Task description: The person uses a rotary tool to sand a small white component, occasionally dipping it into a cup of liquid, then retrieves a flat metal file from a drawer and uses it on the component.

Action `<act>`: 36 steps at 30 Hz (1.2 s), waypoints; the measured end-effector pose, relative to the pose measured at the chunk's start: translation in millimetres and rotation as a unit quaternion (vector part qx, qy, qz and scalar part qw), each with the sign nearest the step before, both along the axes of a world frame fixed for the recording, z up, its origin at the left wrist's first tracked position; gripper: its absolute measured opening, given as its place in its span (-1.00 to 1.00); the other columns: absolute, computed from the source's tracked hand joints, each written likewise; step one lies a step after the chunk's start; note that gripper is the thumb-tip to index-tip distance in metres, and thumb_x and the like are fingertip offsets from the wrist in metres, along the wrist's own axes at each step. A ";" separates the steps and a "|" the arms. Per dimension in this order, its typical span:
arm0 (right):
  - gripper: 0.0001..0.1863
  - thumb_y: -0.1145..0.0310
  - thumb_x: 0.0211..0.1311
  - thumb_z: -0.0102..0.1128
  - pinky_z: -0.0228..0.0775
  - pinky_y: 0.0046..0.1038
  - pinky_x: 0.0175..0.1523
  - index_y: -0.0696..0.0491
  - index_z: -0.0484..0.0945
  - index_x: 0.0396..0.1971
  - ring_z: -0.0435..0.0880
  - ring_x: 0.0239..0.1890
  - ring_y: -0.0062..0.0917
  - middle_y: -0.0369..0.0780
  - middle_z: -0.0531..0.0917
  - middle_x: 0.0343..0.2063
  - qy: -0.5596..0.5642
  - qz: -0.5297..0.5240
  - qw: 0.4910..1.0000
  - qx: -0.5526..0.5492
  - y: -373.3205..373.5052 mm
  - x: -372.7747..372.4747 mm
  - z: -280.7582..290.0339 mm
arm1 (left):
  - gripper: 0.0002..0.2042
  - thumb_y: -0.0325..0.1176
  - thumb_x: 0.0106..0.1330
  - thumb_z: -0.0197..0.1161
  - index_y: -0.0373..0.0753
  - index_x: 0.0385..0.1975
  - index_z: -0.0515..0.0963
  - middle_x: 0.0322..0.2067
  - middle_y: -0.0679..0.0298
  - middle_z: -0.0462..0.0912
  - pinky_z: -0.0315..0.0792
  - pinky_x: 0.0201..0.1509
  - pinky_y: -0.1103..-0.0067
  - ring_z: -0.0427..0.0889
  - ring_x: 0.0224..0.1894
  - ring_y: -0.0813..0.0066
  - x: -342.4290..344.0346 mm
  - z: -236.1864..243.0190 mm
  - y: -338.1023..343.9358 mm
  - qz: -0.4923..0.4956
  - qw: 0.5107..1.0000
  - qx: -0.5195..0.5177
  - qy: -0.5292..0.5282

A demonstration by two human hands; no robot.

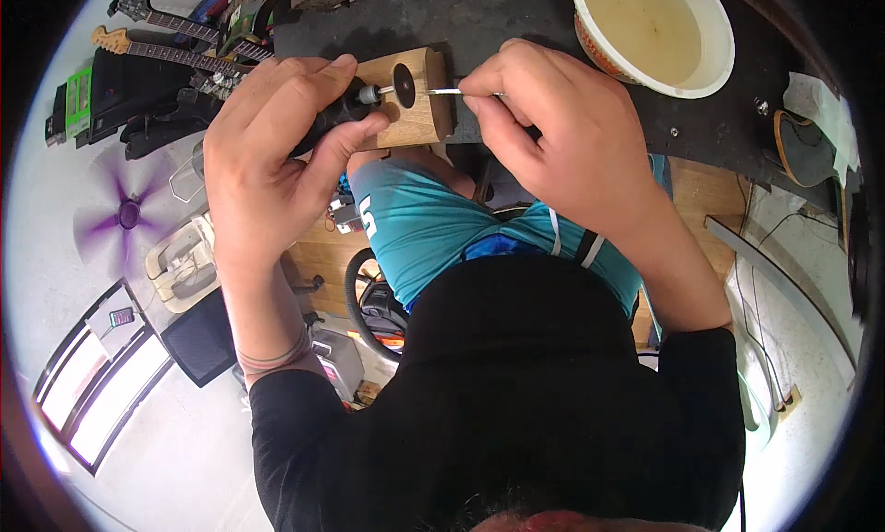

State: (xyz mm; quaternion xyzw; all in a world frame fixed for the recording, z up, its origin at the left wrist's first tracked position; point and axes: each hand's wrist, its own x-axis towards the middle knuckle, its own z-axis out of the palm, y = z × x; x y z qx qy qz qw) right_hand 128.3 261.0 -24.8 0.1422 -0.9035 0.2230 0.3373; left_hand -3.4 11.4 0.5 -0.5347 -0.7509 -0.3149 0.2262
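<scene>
My left hand [277, 140] is wrapped round a black rotary tool [339, 115]. From the tool's collet a thin shaft carries a dark round disc [404, 86], which stands over a wooden block [426, 117] at the bench edge. Between thumb and forefinger, my right hand [553, 117] pinches a thin silvery metal rod [446, 91]. The rod's tip points left toward the disc, a short gap apart from it, above the block. Its other end is mostly hidden by my right fingers.
A white tub [650, 34] of cloudy liquid stands on the dark workbench [461, 20], right of my right hand. Guitars [175, 57] lie at the far left, above a purple-bladed fan [129, 214]. Small metal bits [674, 133] are scattered near the bench's front edge.
</scene>
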 end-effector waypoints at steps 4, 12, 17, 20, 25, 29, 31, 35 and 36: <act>-0.82 0.41 0.44 0.52 0.66 -0.15 -0.13 0.01 0.65 -0.11 0.84 -0.22 -0.15 -0.20 0.78 -0.27 -0.005 -0.007 1.000 -0.001 0.4 0.0 -0.7 | -0.63 -0.37 0.12 0.80 -0.38 -0.14 0.81 -0.15 0.09 0.90 0.71 -0.04 0.34 0.87 -0.12 0.06 -1.4 -0.6 0.7 -0.002 1.000 -0.001 0.002; -0.82 0.41 0.44 0.52 0.65 -0.15 -0.15 0.00 0.66 -0.10 0.84 -0.24 -0.16 -0.19 0.79 -0.28 -0.010 -0.008 1.000 0.003 0.9 0.1 -0.4 | -0.61 -0.35 0.13 0.79 -0.38 -0.11 0.82 -0.15 0.08 0.90 0.71 -0.03 0.34 0.87 -0.12 0.05 -1.3 -0.4 0.2 -0.004 1.000 -0.004 0.004; -0.84 0.39 0.46 0.52 0.67 -0.17 -0.14 0.00 0.67 -0.11 0.85 -0.23 -0.17 -0.19 0.80 -0.28 -0.019 -0.012 1.000 0.001 0.7 0.6 -1.0 | -0.61 -0.34 0.13 0.80 -0.38 -0.11 0.82 -0.14 0.08 0.90 0.70 -0.04 0.34 0.86 -0.13 0.05 -3.5 -3.3 0.0 -0.011 1.000 0.001 0.008; -0.84 0.39 0.47 0.51 0.68 -0.17 -0.13 0.00 0.68 -0.11 0.86 -0.23 -0.17 -0.19 0.80 -0.29 -0.009 -0.012 1.000 0.010 0.3 0.4 -1.7 | -0.61 -0.34 0.14 0.80 -0.37 -0.10 0.82 -0.14 0.09 0.90 0.70 -0.04 0.34 0.86 -0.13 0.07 -2.4 -2.6 -0.1 -0.009 1.000 -0.001 0.011; -0.84 0.38 0.45 0.52 0.68 -0.14 -0.14 -0.01 0.67 -0.11 0.85 -0.22 -0.16 -0.19 0.79 -0.29 -0.013 -0.011 1.000 -0.003 -1.1 -0.3 -5.1 | -0.62 -0.33 0.15 0.79 -0.35 -0.10 0.83 -0.17 0.10 0.88 0.70 -0.05 0.33 0.85 -0.13 0.07 -2.2 -3.1 -0.4 0.000 1.000 -0.009 0.005; -0.84 0.40 0.42 0.51 0.67 -0.14 -0.16 -0.01 0.65 -0.14 0.85 -0.22 -0.14 -0.19 0.78 -0.30 -0.035 -0.016 0.999 -0.034 -10.5 11.9 -18.3 | -0.62 -0.33 0.15 0.78 -0.34 -0.10 0.82 -0.20 0.12 0.85 0.69 -0.06 0.31 0.84 -0.15 0.05 2.0 -7.6 -4.0 0.017 0.999 -0.032 -0.010; -0.84 0.42 0.42 0.51 0.66 -0.14 -0.17 -0.01 0.64 -0.16 0.85 -0.22 -0.16 -0.19 0.77 -0.30 -0.049 -0.018 0.998 -0.046 -13.8 26.8 -23.3 | -0.62 -0.31 0.17 0.77 -0.33 -0.09 0.82 -0.21 0.13 0.83 0.69 -0.07 0.29 0.83 -0.15 0.06 1.3 -13.1 -6.3 0.012 0.999 -0.038 -0.003; -0.87 0.47 0.41 0.50 0.62 -0.19 -0.20 -0.01 0.71 -0.14 0.79 -0.30 -0.19 -0.21 0.73 -0.32 -0.057 0.000 0.997 -0.050 -10.6 60.8 -2.7 | -0.59 -0.39 0.18 0.75 -0.43 -0.01 0.82 -0.13 0.02 0.87 0.70 0.02 0.28 0.86 -0.09 -0.03 5.9 -20.5 -12.4 0.028 0.994 -0.100 -0.016; -0.86 0.48 0.41 0.51 0.62 -0.20 -0.19 -0.01 0.73 -0.13 0.76 -0.31 -0.20 -0.21 0.72 -0.32 -0.056 -0.027 0.997 -0.052 -0.2 67.3 9.1 | -0.59 -0.38 0.18 0.76 -0.42 -0.02 0.81 -0.13 0.03 0.87 0.71 0.02 0.27 0.86 -0.09 -0.04 5.1 -23.1 -11.0 0.027 0.994 -0.109 -0.014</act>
